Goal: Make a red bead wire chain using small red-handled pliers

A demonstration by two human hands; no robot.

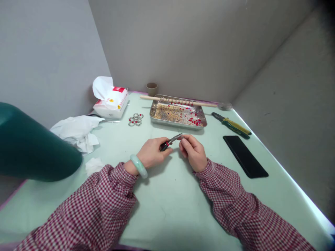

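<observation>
"how far closed was the left hand [153, 152]?"

"from my remote seat i saw it wrapped around the dark handles of some small pliers [170, 141], their tip slanting up toward the right hand [195, 151]."

"and that right hand?"

"i had its thumb and forefinger in view, pinched together on a tiny silvery piece [182, 137] right by the plier tip. it was too small for me to make out its shape, or whether the jaws gripped it."

"where was the tray?"

"the metal tray [178, 124] of loose beads [170, 113] stood beyond both hands on the pale green surface [167, 202], a wooden stick [201, 103] lying across it. beaded rings [136, 121] were clustered to its left."

"what was on the right?"

"green-and-yellow pliers [232, 125] and a black phone [245, 156], both apart from the hands."
</observation>
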